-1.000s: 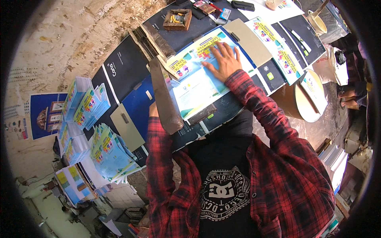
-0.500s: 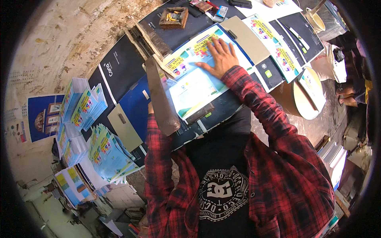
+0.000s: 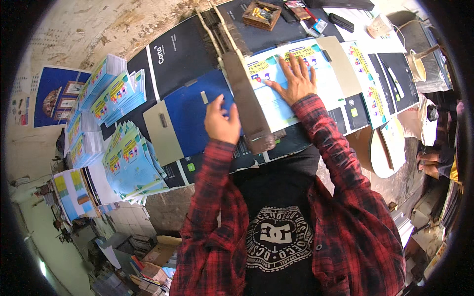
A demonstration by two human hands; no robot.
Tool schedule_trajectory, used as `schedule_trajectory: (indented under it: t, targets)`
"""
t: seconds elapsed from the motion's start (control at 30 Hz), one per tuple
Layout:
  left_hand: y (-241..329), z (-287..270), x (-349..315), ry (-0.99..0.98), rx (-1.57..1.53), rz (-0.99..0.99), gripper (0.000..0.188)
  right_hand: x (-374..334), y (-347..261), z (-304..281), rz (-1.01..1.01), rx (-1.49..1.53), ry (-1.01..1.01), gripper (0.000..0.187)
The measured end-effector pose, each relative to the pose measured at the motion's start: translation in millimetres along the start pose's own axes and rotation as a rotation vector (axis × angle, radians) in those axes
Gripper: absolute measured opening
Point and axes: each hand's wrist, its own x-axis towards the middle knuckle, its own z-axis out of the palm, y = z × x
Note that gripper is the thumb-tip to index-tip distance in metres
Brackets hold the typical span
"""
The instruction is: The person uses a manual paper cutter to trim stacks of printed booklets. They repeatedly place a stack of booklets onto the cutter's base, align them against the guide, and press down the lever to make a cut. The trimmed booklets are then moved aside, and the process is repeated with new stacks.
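My right hand [image 3: 297, 81] lies spread on a printed cover sheet [image 3: 279, 106] with yellow, white and light-blue artwork. A long brown bar [image 3: 249, 98], joined to a frame at its far end, lies along the sheet's left edge and hides what is beneath. Left of the bar, my left hand [image 3: 222, 121] is over a blue board [image 3: 185, 116], its fingers loosely bent and apart, with nothing in them. Two thin pale rods [image 3: 210, 39] run from the bar's far end toward the wall.
Stacks of printed booklets [image 3: 111, 93] and fanned covers [image 3: 129, 165] stand at the left. More covers [image 3: 368, 89] lie at the right beside a knife [image 3: 395, 81] and a pot [image 3: 417, 66]. A wooden ashtray [image 3: 261, 15] sits at the back. Another person's legs [image 3: 429, 165] show far right.
The brown bar has come down from a raised position along the sheet's left edge. My left hand has come into view from behind it. My right hand stays spread on the sheet.
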Motion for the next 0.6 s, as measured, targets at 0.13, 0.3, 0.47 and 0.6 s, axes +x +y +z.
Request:
schedule_trajectory:
  t: [0.13,0.3,0.47,0.6]
  targets:
    - [14,11,-37,-0.120,0.535,0.411,0.063,0,1,1,0.004,-0.019,-0.033,0.089]
    - [6,18,-38,-0.095,0.719,0.448,0.067,5,28,-3,-0.041,0.008,-0.081,0.080]
    - [4,20,-37,-0.044,0.687,0.433,0.065,34,-14,-105,-0.262,0.156,0.231,0.067]
    - [-1,20,-38,-0.028,0.732,0.439,0.064,42,-105,-229,-0.714,0.095,0.101,0.066]
